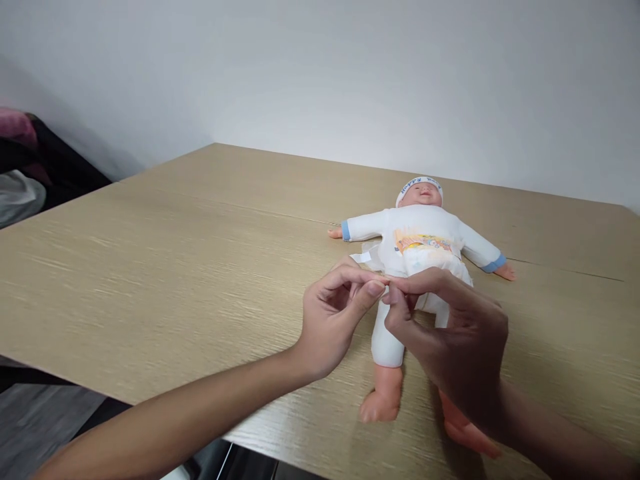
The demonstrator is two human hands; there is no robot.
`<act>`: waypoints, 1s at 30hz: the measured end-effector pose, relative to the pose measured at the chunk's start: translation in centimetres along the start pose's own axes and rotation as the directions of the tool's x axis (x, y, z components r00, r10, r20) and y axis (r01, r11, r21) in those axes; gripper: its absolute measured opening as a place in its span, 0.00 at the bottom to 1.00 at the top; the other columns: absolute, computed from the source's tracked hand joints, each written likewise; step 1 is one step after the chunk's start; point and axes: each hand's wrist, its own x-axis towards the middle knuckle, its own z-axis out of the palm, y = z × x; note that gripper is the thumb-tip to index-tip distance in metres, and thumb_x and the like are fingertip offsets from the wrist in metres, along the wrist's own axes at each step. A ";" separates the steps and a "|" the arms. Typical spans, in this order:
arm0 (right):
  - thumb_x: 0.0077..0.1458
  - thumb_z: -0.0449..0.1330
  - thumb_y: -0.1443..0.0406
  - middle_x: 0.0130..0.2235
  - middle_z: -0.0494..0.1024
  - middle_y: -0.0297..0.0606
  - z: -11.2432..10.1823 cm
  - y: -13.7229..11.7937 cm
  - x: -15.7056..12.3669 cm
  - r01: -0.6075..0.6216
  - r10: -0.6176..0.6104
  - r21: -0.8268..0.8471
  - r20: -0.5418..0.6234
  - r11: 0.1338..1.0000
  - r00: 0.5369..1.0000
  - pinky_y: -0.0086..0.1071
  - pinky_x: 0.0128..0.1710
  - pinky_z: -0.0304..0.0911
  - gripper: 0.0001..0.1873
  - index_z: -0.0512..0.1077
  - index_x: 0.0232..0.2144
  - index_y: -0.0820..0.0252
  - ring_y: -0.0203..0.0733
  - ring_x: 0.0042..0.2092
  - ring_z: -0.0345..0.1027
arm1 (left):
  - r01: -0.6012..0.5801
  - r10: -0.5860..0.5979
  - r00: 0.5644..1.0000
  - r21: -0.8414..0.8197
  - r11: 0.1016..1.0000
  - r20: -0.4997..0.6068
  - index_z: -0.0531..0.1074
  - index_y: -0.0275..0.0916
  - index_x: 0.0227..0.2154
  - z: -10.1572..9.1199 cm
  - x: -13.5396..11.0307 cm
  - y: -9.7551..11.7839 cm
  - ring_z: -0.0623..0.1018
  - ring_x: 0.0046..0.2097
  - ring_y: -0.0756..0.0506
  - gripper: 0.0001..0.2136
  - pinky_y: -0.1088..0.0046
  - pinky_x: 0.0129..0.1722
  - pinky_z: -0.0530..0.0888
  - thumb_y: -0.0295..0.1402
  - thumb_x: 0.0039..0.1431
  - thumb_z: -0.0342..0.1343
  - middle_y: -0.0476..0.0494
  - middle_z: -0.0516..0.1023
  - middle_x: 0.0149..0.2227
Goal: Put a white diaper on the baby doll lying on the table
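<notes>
A baby doll (425, 217) lies on its back, arms spread, in a white suit with blue cuffs and a printed headband. Around its waist is a white diaper (437, 259) with a coloured printed front band. On the left a white side flap (369, 257) of the diaper sticks out, apart from the front. My left hand (333, 317) is closed, thumb and forefinger pinched beside the diaper's left edge. My right hand (457, 330) is also closed in a pinch, its fingertips meeting the left ones. What lies between the fingertips is too small to make out. The right hand hides part of the doll's legs.
The doll lies on a wood-grain table (200, 267) with a thin seam across it. Behind stands a pale wall (320, 80). Dark, pink and grey fabric (30, 160) is heaped beyond the table's left edge. The table's front edge runs below my forearms.
</notes>
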 end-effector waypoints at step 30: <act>0.55 0.65 0.73 0.25 0.77 0.25 0.7 1.1 -0.1 0.039 -0.041 -0.050 -0.040 0.998 0.998 0.31 0.34 0.70 0.07 0.77 0.31 0.54 0.32 0.26 0.70 | -0.165 0.171 0.985 0.170 0.972 -0.025 0.88 0.46 0.36 -0.3 0.2 -0.8 0.68 0.31 0.50 0.01 0.73 0.32 0.66 0.35 0.62 0.72 0.50 0.71 0.27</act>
